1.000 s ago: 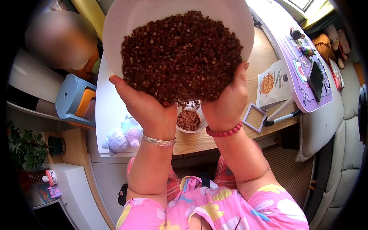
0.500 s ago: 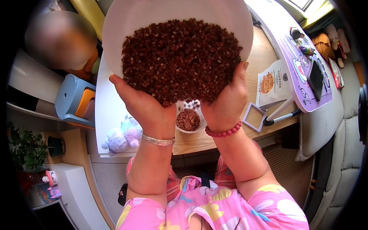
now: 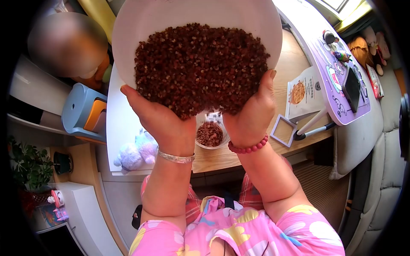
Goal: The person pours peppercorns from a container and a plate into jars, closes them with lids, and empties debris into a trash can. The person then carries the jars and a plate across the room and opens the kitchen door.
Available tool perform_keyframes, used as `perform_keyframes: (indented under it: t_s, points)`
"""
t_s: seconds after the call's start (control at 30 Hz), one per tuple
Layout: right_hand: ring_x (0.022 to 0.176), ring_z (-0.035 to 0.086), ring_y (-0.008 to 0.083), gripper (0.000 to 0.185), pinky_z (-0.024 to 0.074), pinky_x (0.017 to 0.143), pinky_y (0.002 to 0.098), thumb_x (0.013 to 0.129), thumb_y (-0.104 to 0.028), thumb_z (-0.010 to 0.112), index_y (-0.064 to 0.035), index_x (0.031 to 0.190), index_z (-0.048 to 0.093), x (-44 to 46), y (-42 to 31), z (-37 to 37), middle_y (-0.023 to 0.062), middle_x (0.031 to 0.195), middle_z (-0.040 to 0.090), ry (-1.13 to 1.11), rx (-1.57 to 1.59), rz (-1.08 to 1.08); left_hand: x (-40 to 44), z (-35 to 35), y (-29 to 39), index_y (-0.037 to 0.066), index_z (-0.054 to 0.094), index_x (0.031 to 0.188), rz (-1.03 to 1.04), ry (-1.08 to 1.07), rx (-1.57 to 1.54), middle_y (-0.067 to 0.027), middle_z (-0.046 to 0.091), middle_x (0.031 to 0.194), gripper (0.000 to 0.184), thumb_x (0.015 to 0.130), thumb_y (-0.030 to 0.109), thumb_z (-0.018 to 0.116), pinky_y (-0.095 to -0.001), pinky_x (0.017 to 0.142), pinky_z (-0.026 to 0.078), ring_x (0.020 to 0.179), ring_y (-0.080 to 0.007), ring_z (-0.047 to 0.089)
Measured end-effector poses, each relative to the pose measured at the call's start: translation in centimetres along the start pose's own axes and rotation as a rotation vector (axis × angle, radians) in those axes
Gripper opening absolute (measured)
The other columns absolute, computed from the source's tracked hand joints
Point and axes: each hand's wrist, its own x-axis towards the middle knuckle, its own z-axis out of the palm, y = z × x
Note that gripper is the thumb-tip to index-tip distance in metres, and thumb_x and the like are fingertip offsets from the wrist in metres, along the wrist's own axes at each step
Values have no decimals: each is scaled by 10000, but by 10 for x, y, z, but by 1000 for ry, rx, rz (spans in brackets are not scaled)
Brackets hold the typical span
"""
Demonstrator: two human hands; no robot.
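Both hands hold up a wide white bowl, tilted toward me. My left hand grips its lower left rim and my right hand its lower right, thumbs on the edge. Inside lies a broad heap of reddish-brown Sichuan peppercorns, banked against the near rim between my palms. Below the gap between my wrists stands a smaller clear bowl, partly hidden by my hands, with a mound of the same peppercorns in it. My fingers under the white bowl are out of sight.
A printed pouch and a small white frame lie on the wooden table. A lilac plush toy rests at the left. Beyond, a purple folding table holds a black tablet. Blue stools stand left.
Peppercorns that were dropping from the white bowl's near rim into the clear bowl are fewer now. The heap has shifted slightly; both hands keep nearly the same hold and place.
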Motion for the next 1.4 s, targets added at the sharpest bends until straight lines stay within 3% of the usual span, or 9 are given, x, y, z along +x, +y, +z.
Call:
perform_keyframes:
  t_s: [0.43,0.67,0.93,1.4]
  points:
    - [1052,527,239,487,434,889,384,932,-419,348,-56,1251,409,0,1,0,84,1182,520,-32,-30,-42,-1,4,1,158,383,1302,-19,85,49,-52,443,1274,539,902,508,292,-427,958,374,1146,-276,446]
    - [1047,530,236,500,445,883,375,928,-424,359,-45,1251,405,2,2,2,93,1184,517,-65,-56,-95,0,-1,0,158,374,1301,-29,18,-33,-32,444,1268,540,895,510,319,-400,941,386,1137,-255,454]
    - [1010,550,235,431,465,859,380,928,-352,410,-39,1224,415,1,2,4,101,1144,534,-61,-133,-147,-1,2,1,151,411,1286,1,97,26,-57,460,1267,541,899,511,294,-419,964,376,1137,-280,460]
    - [978,567,235,350,474,831,375,933,-284,376,-58,1194,435,0,3,2,88,1116,546,54,-52,-34,-2,4,2,149,387,1302,15,51,47,-56,445,1280,551,899,515,297,-420,953,381,1145,-275,453]
